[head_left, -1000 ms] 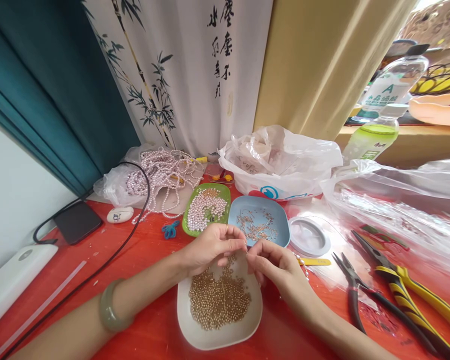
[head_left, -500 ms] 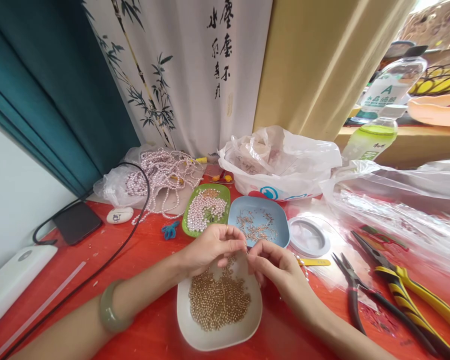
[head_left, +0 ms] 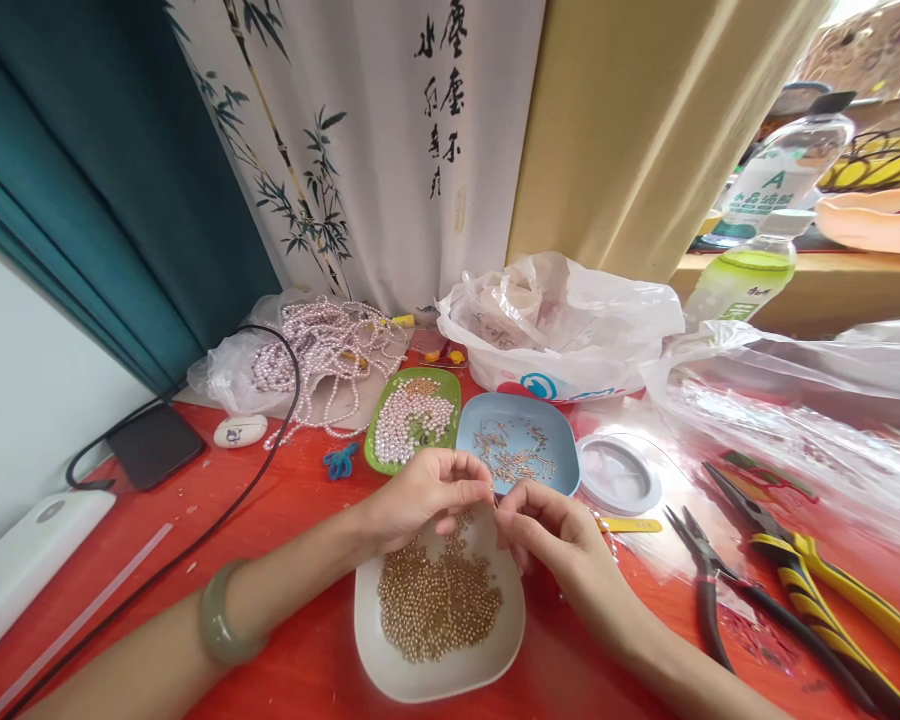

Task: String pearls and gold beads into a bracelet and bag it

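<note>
My left hand (head_left: 424, 493) and my right hand (head_left: 551, 530) meet fingertip to fingertip over the far rim of a white dish (head_left: 390, 670) heaped with small gold beads (head_left: 435, 600). Both pinch something tiny between thumb and forefinger; it is too small to name, though a thin pin shows between the fingertips. A short bit of pearl strand (head_left: 607, 535) hangs by my right hand. Just behind the hands stand a blue dish of metal pins (head_left: 516, 450) and a green dish of pearls (head_left: 414, 415). A jade bangle (head_left: 217, 620) circles my left wrist.
Pliers (head_left: 709, 590) and yellow-handled cutters (head_left: 817, 580) lie at the right on the red table (head_left: 270, 500), beside a round lid (head_left: 619, 472). Plastic bags (head_left: 562, 320), pearl strands (head_left: 326, 350), a phone (head_left: 154, 443) with cable, a white power bank (head_left: 22, 560) and bottles (head_left: 757, 250) ring the back.
My right hand has crept slightly left toward my left hand; otherwise nothing visibly moved.
</note>
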`<state>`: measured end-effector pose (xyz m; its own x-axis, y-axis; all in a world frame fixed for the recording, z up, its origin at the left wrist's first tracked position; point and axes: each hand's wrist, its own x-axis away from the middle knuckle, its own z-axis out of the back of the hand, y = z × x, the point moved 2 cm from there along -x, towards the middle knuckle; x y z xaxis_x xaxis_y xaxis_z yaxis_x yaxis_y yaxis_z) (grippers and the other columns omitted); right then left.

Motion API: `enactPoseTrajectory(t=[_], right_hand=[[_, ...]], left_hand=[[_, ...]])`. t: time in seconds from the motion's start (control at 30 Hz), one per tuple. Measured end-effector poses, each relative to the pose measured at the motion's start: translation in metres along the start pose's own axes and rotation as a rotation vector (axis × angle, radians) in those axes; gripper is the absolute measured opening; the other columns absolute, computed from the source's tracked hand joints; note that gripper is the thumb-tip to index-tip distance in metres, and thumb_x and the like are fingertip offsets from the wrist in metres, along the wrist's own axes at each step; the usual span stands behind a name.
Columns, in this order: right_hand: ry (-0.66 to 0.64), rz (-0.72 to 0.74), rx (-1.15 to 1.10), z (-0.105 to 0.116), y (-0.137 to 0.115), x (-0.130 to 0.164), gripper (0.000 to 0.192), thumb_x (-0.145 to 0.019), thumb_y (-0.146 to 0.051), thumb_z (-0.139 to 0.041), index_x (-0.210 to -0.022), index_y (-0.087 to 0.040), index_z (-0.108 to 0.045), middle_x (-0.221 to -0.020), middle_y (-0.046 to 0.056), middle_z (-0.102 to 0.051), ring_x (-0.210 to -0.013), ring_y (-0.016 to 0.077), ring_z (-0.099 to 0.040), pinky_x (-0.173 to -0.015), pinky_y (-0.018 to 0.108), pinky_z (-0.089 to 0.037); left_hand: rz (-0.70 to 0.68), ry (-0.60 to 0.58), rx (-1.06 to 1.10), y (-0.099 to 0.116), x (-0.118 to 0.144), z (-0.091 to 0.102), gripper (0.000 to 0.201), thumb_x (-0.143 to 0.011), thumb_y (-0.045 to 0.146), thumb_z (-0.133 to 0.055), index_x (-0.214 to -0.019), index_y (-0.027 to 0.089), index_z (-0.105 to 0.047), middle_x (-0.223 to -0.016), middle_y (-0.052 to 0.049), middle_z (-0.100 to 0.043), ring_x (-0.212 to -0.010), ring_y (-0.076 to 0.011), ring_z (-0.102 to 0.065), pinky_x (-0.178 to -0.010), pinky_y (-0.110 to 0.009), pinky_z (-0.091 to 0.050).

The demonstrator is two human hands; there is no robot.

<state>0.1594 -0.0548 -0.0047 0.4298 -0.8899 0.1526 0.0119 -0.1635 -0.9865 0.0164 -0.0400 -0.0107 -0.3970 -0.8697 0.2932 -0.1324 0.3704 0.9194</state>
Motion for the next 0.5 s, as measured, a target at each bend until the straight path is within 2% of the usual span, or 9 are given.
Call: enactPoseTrajectory(t=[0.33,0.5], right_hand=[[-0.001,0.007,0.009,-0.0002,0.0,-0.0001,0.022,-0.073,-0.032,-0.056,-0.057,-0.017,-0.049,-0.047,-0.006,-0.044,-0.045,0.0073,-0.038,-0.045,0.02,-0.03],[0.004,0.028,0.013,0.0014,0.0025,-0.0018,0.025,-0.074,-0.039,-0.057,-0.063,-0.017,-0.053,-0.049,-0.007,-0.044,-0.043,0.007,-0.039,-0.043,0.02,-0.03]], left_hand=[[-0.008,0.002,-0.07,-0.0019,-0.001,0.0003,0.017,-0.069,0.027,-0.065,-0.072,0.012,-0.057,-0.055,0.005,-0.05,-0.034,0.0002,-0.032,-0.031,-0.015,-0.021],[-0.051,0.041,-0.162,0.0052,-0.0002,0.0038,0.017,-0.068,0.026,-0.066,-0.077,0.013,-0.059,-0.054,0.005,-0.052,-0.034,-0.0007,-0.033,-0.032,-0.015,-0.021]])
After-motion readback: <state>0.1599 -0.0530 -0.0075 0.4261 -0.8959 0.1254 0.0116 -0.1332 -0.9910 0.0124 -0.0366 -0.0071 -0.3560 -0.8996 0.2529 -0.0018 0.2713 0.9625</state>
